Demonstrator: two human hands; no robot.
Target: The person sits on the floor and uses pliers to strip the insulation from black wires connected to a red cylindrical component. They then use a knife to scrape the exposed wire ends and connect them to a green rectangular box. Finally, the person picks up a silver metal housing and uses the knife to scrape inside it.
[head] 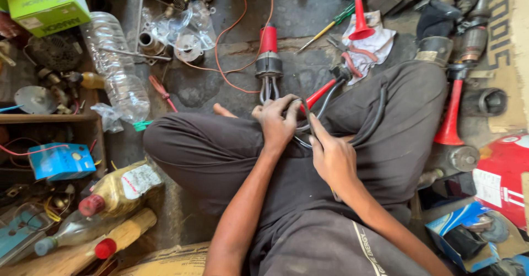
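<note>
I sit cross-legged on a dirty floor in dark trousers. My left hand (277,120) grips the metal coil end of an immersion heater rod (269,61) with a red and black head, which lies on the floor ahead of my knees. My right hand (330,157) holds a thin dark tool against black cables (325,108) in my lap. Pliers with red handles (325,91) lie across my right leg, just beyond the fingers.
An orange wire (231,33) loops on the floor. To the left lie an empty plastic bottle (113,61), green boxes (47,3), oil bottles (118,190) and a blue box (60,160). To the right are red horns (449,122), a screwdriver (325,29), a rag (374,44) and motor parts.
</note>
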